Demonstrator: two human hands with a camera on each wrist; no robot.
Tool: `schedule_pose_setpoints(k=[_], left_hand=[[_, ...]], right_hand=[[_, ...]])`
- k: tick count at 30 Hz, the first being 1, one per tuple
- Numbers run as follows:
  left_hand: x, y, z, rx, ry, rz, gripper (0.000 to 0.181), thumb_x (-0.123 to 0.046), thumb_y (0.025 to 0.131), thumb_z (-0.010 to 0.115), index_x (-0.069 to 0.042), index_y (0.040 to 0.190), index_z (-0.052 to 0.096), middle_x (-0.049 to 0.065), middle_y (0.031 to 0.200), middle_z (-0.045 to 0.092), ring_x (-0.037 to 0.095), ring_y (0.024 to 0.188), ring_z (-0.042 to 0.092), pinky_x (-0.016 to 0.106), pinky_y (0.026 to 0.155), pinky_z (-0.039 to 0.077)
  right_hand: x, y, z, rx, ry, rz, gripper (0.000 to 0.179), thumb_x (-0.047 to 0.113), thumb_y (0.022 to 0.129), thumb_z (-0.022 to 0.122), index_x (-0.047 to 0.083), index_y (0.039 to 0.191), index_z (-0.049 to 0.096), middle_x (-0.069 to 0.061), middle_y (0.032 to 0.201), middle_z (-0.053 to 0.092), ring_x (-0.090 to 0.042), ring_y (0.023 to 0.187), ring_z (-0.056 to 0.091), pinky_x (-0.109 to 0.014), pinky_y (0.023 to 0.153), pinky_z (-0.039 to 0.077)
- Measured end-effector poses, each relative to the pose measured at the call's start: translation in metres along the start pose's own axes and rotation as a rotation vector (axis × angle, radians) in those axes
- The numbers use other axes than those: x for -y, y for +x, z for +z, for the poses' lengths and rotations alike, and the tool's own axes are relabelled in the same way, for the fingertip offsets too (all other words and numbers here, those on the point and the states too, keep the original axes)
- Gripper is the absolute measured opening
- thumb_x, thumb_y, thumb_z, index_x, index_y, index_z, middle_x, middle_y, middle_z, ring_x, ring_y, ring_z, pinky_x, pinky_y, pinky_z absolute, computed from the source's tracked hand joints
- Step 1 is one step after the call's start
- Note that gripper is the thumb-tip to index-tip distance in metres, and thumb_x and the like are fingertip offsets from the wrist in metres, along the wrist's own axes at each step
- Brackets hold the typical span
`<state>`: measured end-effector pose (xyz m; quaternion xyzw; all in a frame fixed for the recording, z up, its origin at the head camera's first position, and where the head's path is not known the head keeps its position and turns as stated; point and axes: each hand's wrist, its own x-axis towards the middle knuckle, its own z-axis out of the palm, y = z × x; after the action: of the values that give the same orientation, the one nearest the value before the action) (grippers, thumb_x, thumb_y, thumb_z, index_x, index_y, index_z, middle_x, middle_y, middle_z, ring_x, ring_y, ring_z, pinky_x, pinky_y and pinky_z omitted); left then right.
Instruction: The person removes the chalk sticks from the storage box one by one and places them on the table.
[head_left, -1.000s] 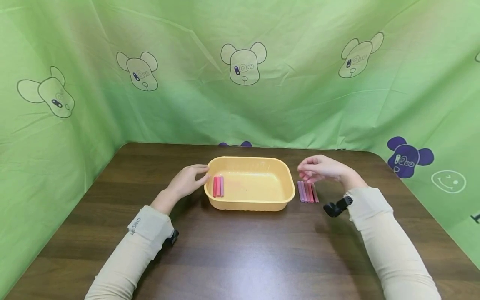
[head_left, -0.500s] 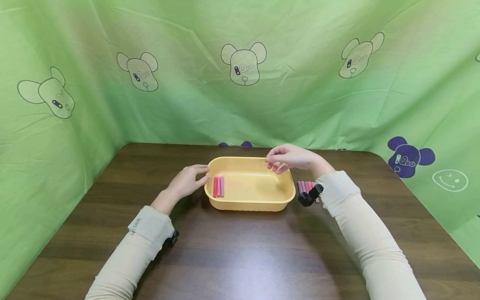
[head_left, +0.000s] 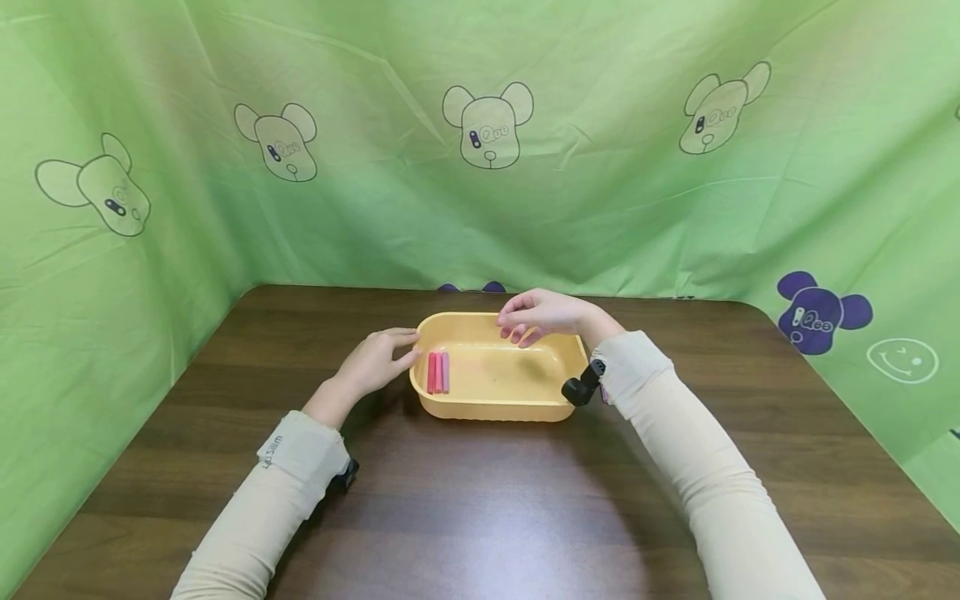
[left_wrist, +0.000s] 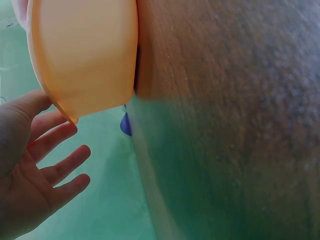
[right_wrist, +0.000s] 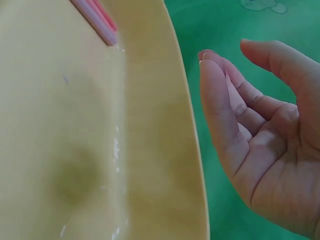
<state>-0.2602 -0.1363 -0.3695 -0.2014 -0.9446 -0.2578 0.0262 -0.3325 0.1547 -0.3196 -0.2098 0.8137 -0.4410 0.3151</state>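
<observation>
A yellow plastic tub (head_left: 495, 411) stands on the table. Along its left inside end lie red, pink and purple sticks (head_left: 438, 372) side by side; their material is unclear. My left hand (head_left: 375, 363) is at the tub's left end, its thumb and forefinger touching the rim, the other fingers spread loosely in the left wrist view. Above the tub's far side hovers my right hand (head_left: 551, 315). In the right wrist view its thumb stands apart from the bent fingers (right_wrist: 215, 95), with nothing between them.
Right of the tub, a sliver of a purple stick (head_left: 604, 395) shows beside the right sleeve, which hides whatever else lies there. A green cloth (head_left: 585, 225) with bear prints hangs behind the dark wooden table (head_left: 420, 517). Each wrist wears a black camera (head_left: 583, 383).
My right hand has moved left from above the sticks beside the tub to over the tub's far rim. Its sleeve now covers most of those sticks. The left hand stays at the tub's end.
</observation>
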Motion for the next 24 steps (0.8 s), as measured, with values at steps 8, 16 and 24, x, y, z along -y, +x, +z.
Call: schedule_pose_setpoints(k=[8,16,24], left_hand=[[-0.002,0.0,-0.001,0.009,-0.003,-0.002,0.043,-0.024,0.094,0.055,-0.001,0.13,0.054,0.016,0.136,0.053,0.031,0.13,0.046,0.045,0.109,0.037],[-0.003,-0.001,-0.003,0.004,0.002,-0.007,0.043,-0.024,0.094,0.055,-0.001,0.13,0.054,0.016,0.136,0.053,0.031,0.13,0.047,0.045,0.109,0.037],[-0.003,0.0,-0.001,0.0,0.007,-0.001,0.043,-0.024,0.093,0.056,-0.001,0.13,0.054,0.016,0.135,0.054,0.031,0.129,0.047,0.045,0.109,0.038]], right_hand=[[0.003,0.021,0.008,0.053,-0.013,0.03,0.042,0.019,0.093,0.054,-0.01,0.122,0.048,-0.004,0.095,0.065,-0.01,0.078,0.062,-0.027,0.079,0.056],[0.007,0.039,0.014,0.094,-0.032,0.062,0.035,0.018,0.092,0.055,-0.007,0.118,0.051,-0.005,0.096,0.065,-0.009,0.077,0.062,-0.029,0.082,0.056],[0.004,0.054,0.022,0.168,-0.085,0.077,0.027,0.016,0.093,0.054,-0.002,0.112,0.057,-0.001,0.094,0.067,-0.012,0.082,0.064,-0.029,0.082,0.056]])
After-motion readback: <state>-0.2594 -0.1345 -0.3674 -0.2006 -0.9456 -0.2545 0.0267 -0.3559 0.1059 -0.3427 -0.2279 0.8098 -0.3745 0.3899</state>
